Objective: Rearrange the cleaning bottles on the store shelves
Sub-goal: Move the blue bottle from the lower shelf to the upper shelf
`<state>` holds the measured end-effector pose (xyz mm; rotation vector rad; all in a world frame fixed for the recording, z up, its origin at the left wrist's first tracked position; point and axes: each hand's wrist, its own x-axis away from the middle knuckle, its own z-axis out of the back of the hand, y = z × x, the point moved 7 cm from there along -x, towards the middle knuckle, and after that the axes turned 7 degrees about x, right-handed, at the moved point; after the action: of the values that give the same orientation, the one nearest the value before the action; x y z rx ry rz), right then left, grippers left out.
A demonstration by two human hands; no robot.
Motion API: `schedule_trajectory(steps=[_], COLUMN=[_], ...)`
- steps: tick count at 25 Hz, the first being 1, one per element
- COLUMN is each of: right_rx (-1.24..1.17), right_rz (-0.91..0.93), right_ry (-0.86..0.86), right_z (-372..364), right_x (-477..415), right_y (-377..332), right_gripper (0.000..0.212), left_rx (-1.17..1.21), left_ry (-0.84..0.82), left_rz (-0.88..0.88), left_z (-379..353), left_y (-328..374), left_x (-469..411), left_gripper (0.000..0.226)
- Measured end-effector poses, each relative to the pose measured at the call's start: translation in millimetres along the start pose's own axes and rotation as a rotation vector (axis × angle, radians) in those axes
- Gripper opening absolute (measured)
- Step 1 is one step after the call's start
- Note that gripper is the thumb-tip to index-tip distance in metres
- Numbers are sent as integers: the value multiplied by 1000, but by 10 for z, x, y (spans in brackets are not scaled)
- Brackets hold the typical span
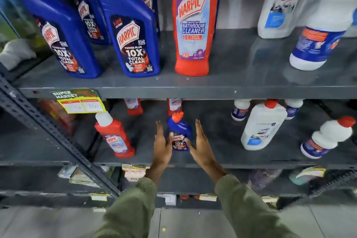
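Head view: the left hand point(161, 146) and the right hand point(201, 146) are held with fingers straight on either side of a small blue bottle point(179, 133), thumbs touching its label, which is stood upright on the middle shelf point(222, 165) between a red bottle point(115, 137) and a white bottle point(262, 127).

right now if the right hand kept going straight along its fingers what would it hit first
Probably nothing near: the right hand points up past the small blue bottle beside it, over bare lower shelf toward the back. Depth is unclear.
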<state>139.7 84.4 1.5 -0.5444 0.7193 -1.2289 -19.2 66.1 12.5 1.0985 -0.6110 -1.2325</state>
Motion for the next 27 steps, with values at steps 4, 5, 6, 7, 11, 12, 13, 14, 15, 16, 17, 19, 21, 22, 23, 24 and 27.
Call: schedule_trajectory(steps=[4, 5, 6, 7, 11, 12, 13, 14, 15, 16, 17, 19, 21, 22, 23, 24, 27], right_rx=[-93, -91, -107, -122, -168, -167, -166, -160, -165, -185, -202, -200, -210, -221, -224, -217, -234], right_rz=[-196, -201, -208, -180, -81, -56, -23, 17, 54, 90, 125, 234, 286, 292, 296, 294, 256], right_ry=[-66, -46, -27, -5, 85, 107, 125, 148, 175, 203, 226, 289, 336, 354, 371, 385, 407], right_z=[-140, -115, -35, 50, 639, 853, 1088, 1353, 1647, 1939, 2200, 2714, 3073, 3222, 3341, 3445, 3613], right_x=[-142, -129, -62, 22, 475, 591, 692, 774, 830, 855, 842, 755, 562, 433, 299, 180, -127], right_y=[115, 129, 90, 33, -364, -524, -696, -886, -1093, -1289, -1458, -1799, -1973, -2007, -2018, -2029, -1974], right_gripper=[49, 43, 40, 39, 38, 39, 39, 42, 47, 51, 51, 45, 41, 39, 39, 39, 38], left_rx=[153, 151, 128, 118, 61, 68, 87, 118, 158, 203, 239, 284, 270, 255, 241, 228, 180], left_ry=[-13, -3, 17, 30, 12, 10, 3, -5, -9, -8, 10, 60, 100, 121, 142, 162, 194], left_rz=[199, 215, 213, 162, -32, -80, -131, -184, -248, -310, -377, -493, -569, -600, -618, -619, -604], left_z=[-149, -156, -95, -29, 247, 343, 450, 554, 648, 724, 789, 866, 867, 839, 794, 734, 509], left_y=[-308, -349, -286, -166, 508, 734, 999, 1300, 1631, 1969, 2283, 2855, 3347, 3540, 3692, 3802, 3961], left_x=[-119, -118, -60, 18, 412, 502, 583, 651, 698, 716, 707, 640, 524, 444, 350, 252, -48], left_gripper=[37, 28, 20, 17, 24, 27, 31, 34, 36, 39, 38, 28, 16, 10, 8, 8, 5])
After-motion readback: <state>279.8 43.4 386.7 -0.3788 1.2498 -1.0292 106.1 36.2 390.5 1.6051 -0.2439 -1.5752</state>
